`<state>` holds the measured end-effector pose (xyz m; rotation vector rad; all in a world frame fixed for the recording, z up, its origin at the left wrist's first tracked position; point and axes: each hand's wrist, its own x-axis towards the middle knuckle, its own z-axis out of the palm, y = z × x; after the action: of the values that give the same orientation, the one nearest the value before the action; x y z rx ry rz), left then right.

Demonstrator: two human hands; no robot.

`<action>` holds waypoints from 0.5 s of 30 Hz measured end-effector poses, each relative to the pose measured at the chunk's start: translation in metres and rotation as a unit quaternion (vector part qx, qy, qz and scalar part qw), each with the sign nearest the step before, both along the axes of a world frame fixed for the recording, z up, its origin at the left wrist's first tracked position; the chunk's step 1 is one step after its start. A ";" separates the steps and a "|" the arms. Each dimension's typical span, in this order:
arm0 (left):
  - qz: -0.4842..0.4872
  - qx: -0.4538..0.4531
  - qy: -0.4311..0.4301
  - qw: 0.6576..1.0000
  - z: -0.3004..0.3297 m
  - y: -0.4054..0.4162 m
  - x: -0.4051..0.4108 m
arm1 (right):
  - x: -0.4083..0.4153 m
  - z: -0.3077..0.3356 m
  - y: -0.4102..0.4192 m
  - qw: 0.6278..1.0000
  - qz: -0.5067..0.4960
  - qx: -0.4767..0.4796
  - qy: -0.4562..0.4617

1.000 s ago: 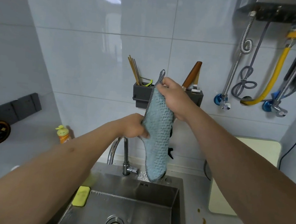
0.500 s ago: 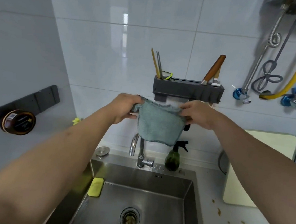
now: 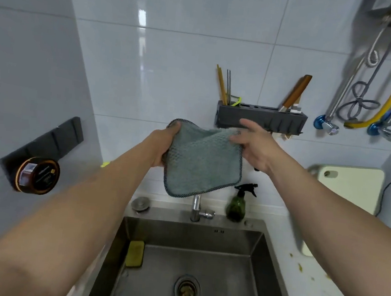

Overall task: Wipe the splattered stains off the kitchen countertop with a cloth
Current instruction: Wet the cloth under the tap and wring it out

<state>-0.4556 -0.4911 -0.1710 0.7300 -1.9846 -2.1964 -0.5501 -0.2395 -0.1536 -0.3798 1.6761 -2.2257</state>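
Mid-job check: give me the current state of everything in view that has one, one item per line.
cloth: spread open, held up over the sink
left hand: grips the cloth's left edge
right hand: pinches the cloth's upper right corner
countertop: stains unwiped
faucet: no water visible
sink: no standing water, sponge inside at left
spray bottle: upright

The cloth hides the faucet's top; the countertop runs off frame

Cloth held above the sink, between both hands.

The tap stood behind the sink, a spray bottle to its right; a sponge lay in the sink's left corner; the stains dotted the worktop right of it.
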 end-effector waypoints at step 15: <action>-0.140 -0.258 0.108 0.950 -0.016 -0.045 -0.007 | 0.022 -0.026 -0.025 0.941 -0.169 0.257 0.143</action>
<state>-0.4629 -0.5362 -0.1873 0.1407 -2.4951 -1.6426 -0.5281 -0.2644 -0.1794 -0.3062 2.5571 -1.8931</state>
